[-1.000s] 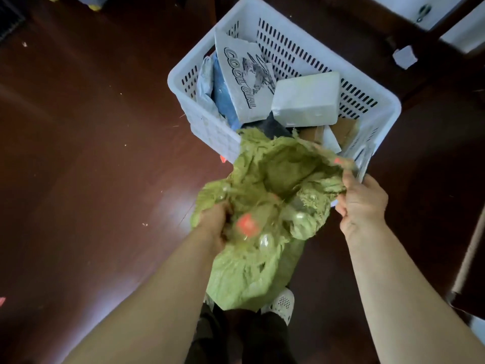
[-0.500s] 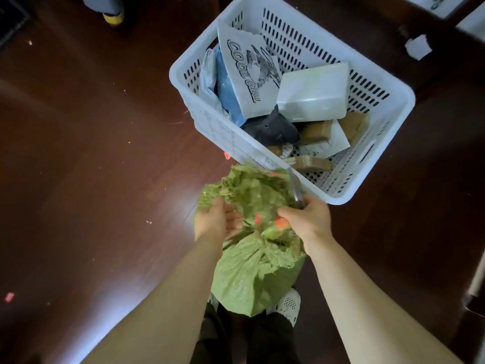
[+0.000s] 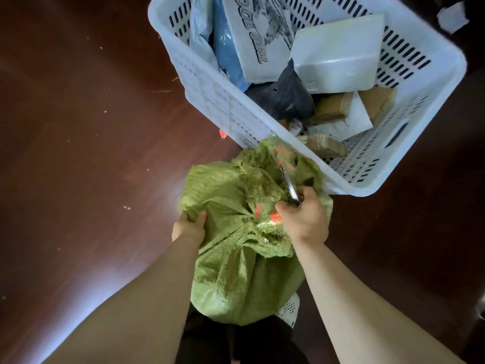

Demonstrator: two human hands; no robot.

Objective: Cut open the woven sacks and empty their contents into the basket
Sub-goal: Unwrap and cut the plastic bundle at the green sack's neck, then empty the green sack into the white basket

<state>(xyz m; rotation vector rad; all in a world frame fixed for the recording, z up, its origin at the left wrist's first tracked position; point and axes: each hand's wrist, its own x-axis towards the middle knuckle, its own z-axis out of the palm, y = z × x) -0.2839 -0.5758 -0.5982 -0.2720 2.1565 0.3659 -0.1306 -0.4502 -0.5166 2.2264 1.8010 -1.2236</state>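
Woven sack [image 3: 236, 271]: green, crumpled, frayed at its gathered top, orange marks on the fabric; held up in front of the person, top edge touching the basket's near rim, bottom hanging over a white perforated shoe [image 3: 290, 308].
Left hand [image 3: 188, 228]: grip clamped on a fold at the sack's left side, fingers curled into the fabric.
Right hand [image 3: 305, 222]: grip closed round a knife at the sack's gathered top.
Knife [image 3: 288, 183]: slim, metal, pointing toward the basket, lying against the sack.
Basket [image 3: 223, 101]: white slotted plastic, on the floor just beyond the sack.
Basket contents: white parcel [image 3: 338, 53], printed mailer [image 3: 252, 40], blue bag [image 3: 225, 48], dark bag [image 3: 283, 95], brown boxes [image 3: 333, 106], piled together.
Floor [image 3: 91, 153]: dark red-brown wood, scattered pale specks.
Paper scrap [image 3: 452, 17]: white, on the floor beyond the basket's far right corner.
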